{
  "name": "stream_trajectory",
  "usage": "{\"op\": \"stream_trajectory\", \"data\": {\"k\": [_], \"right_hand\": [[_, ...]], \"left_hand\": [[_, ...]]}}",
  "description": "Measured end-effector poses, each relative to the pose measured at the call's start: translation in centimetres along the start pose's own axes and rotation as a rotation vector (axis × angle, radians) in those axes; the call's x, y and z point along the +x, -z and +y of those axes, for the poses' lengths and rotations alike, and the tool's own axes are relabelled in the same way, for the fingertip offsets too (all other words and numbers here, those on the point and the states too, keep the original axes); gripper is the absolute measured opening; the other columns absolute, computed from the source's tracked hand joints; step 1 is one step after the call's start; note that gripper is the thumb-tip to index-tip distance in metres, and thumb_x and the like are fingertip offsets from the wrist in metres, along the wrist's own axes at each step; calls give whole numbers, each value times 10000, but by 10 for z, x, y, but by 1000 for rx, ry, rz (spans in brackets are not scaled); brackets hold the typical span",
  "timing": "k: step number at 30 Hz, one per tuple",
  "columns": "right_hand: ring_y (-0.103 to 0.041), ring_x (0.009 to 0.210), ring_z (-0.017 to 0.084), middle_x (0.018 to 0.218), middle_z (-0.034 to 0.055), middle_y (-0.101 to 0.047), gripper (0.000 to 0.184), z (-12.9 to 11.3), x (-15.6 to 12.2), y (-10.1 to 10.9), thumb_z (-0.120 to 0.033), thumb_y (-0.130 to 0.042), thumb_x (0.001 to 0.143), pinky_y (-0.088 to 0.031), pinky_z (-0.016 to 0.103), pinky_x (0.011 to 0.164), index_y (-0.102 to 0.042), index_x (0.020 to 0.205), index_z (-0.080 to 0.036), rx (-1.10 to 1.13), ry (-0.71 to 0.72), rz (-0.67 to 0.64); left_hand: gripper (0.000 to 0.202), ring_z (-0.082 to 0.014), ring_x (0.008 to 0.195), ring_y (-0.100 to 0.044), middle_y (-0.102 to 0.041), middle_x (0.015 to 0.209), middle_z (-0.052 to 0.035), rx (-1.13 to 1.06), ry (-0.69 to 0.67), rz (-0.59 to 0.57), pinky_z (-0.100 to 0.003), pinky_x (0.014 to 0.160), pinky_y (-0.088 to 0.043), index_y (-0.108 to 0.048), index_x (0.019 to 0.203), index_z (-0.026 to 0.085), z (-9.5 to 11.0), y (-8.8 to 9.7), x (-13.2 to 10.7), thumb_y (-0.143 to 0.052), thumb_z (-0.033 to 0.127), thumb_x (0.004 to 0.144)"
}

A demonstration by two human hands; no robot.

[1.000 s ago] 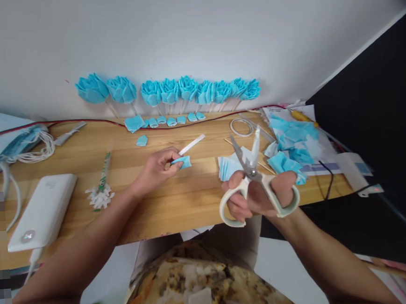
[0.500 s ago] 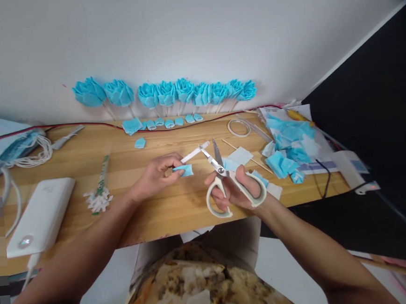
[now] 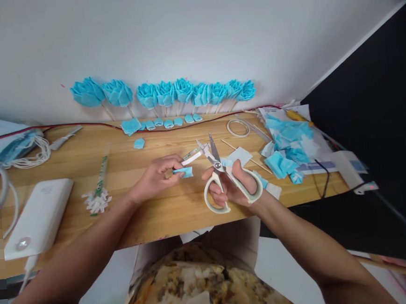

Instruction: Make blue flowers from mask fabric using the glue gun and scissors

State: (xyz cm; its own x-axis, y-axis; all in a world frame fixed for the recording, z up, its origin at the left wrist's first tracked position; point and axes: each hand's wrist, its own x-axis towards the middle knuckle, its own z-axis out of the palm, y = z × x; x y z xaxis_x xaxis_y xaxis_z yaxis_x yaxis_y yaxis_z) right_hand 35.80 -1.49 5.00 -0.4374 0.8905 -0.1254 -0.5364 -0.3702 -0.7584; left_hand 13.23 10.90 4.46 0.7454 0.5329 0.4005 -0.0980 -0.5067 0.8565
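My left hand [image 3: 157,176] is closed, pinching a small folded piece of blue crepe paper [image 3: 187,172]. From the same fingers a narrow white strip [image 3: 193,158], with green print showing along it, reaches toward the blades. In my right hand [image 3: 242,179] is a pair of scissors [image 3: 217,165] with pale handles, fingers and thumb through the loops. The blades are spread and point away from me; one lies by the strip's far end. Beyond my hands, several small blue folded paper pieces [image 3: 169,123] sit in a row near the wall.
Blue paper roses [image 3: 184,90] on sticks lean along the wall. Right: a tape roll [image 3: 238,128], thin sticks, a pile of blue paper pieces [image 3: 289,133] and a glue gun [image 3: 350,168]. Left: a white power bank [image 3: 41,216], a green-printed strip [image 3: 101,178] with white scraps, and coiled cable.
The scissors have shifted slightly left and away from me, blades still spread. The strip now curves and shows its green-printed side. My left hand still holds the blue paper.
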Motion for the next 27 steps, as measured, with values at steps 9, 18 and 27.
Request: {"op": "stream_trajectory", "data": {"k": [9, 18, 27], "right_hand": [[-357, 403, 46, 632, -59, -550, 607, 6, 1, 0, -733, -691, 830, -358, 194, 379, -736, 1059, -172, 114, 23, 17], [-321, 359, 32, 555, -79, -513, 575, 7, 6, 0, -709, -701, 837, -306, 164, 331, -722, 998, -158, 57, 13, 51], [-362, 360, 61, 496, -64, -491, 611, 5, 6, -3, -695, -681, 858, -294, 194, 352, -740, 1074, -126, -422, 128, 192]], "left_hand": [[136, -143, 740, -609, -666, 803, -43, 4, -13, 2, -264, 699, -448, -660, 774, 166, -4, 0, 0, -635, 206, 902], [154, -143, 729, -581, -641, 784, -32, 4, 99, -6, -269, 697, -428, -631, 761, 167, -2, 1, -1, -628, 247, 893], [222, -124, 696, -522, -594, 753, -13, 29, 210, 26, -254, 662, -398, -574, 709, 172, -4, 2, 0, -650, 303, 871]]}}
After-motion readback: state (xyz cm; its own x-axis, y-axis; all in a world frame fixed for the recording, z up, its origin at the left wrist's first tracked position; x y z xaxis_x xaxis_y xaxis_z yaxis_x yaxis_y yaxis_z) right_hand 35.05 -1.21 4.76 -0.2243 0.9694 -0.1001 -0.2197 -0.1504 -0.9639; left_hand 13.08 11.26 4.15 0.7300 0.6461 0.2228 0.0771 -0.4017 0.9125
